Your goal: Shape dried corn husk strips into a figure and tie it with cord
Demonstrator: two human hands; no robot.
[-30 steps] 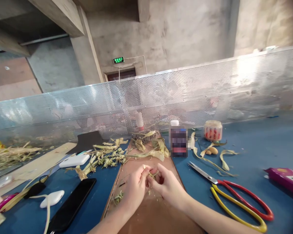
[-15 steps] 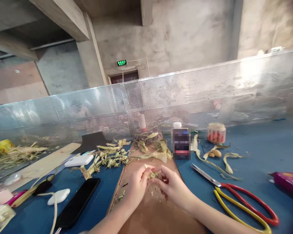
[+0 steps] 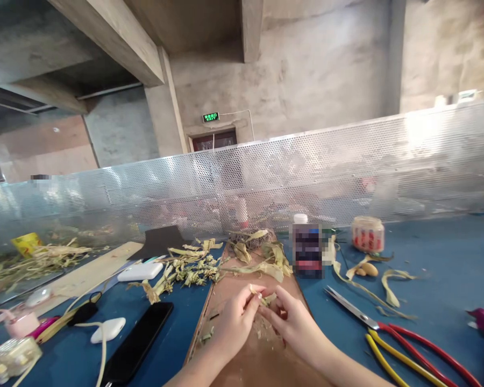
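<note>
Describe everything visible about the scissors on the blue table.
The scissors have slim, silvery, metal-looking blades, nearly closed, and two large looped grips, a red handle and a yellow handle, that look plastic-coated. They lie unheld on the blue table, right of the brown board, tips pointing away and leftward. The picture's lower edge cuts off both handle ends.

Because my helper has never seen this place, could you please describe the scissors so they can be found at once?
On the blue table, find the brown board in the middle. Right of it, near the right hand, lie the scissors. Unlike the pale dried leaves beyond, they have one red and one yellow handle.
</note>
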